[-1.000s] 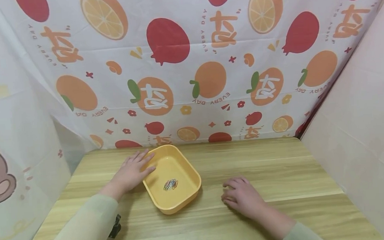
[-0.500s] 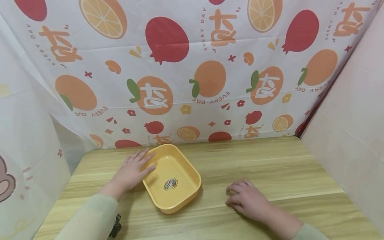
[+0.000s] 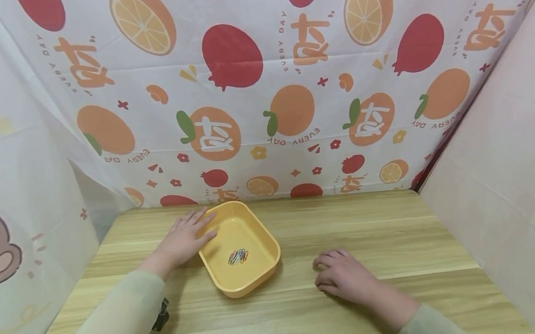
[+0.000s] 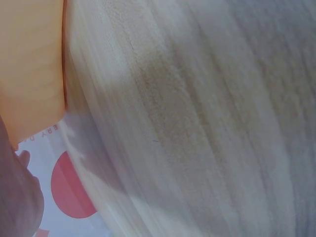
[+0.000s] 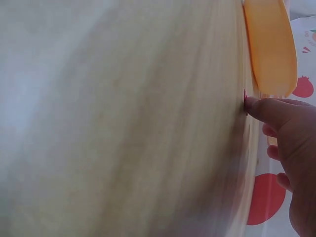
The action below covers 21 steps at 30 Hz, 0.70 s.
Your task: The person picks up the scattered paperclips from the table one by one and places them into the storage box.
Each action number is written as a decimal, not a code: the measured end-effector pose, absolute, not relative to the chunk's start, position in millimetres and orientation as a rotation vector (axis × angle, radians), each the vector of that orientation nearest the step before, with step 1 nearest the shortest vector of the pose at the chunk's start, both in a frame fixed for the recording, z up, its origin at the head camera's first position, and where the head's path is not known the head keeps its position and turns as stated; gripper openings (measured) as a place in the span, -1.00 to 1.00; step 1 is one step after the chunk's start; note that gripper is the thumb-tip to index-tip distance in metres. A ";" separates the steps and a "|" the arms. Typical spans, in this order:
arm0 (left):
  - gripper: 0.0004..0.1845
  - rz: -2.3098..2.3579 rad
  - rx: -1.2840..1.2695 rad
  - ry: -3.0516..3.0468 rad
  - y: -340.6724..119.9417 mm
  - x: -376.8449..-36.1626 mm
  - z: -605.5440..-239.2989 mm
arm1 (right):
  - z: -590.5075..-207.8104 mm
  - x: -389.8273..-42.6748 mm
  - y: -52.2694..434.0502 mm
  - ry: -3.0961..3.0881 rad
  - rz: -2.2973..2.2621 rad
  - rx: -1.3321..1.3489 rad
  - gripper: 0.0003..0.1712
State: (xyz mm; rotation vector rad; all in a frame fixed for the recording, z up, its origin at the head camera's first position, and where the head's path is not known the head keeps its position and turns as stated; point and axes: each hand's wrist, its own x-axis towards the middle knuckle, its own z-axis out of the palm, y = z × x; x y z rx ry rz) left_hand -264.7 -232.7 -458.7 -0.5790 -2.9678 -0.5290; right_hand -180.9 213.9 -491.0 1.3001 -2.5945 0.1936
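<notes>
A yellow rectangular box (image 3: 252, 285) sits at an angle on the wooden table. Several coloured paper clips (image 3: 238, 257) lie in a small pile on its bottom. My left hand (image 3: 181, 240) rests over the box's left rim, its fingers spread and fairly straight. To the right of the box, my right hand (image 3: 347, 278) is low at the tabletop with bent fingers. In the right wrist view a red paper clip (image 5: 245, 101) shows at the tip of the right thumb, pinched there against the fingers; the head view hides it.
The wooden table (image 3: 374, 221) runs back to a fruit-printed cloth (image 3: 255, 126). Pale cloth walls stand at left and right. Below the left sleeve a black buckle-like piece (image 3: 160, 317) shows.
My right hand has shifted slightly right and toward me, away from the box, then nearly stopped. My left hand, the box and the clips inside have stayed in place.
</notes>
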 end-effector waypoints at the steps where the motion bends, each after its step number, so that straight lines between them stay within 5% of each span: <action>1: -0.33 -0.525 -0.576 -2.973 -232.7 -264.3 -458.1 | -490.2 -181.4 213.5 -2.596 0.189 1.307 -0.91; 21: -0.30 -0.503 -0.571 -3.012 -233.0 -264.3 -456.0 | -481.9 -182.0 203.3 -2.735 0.217 1.279 -0.94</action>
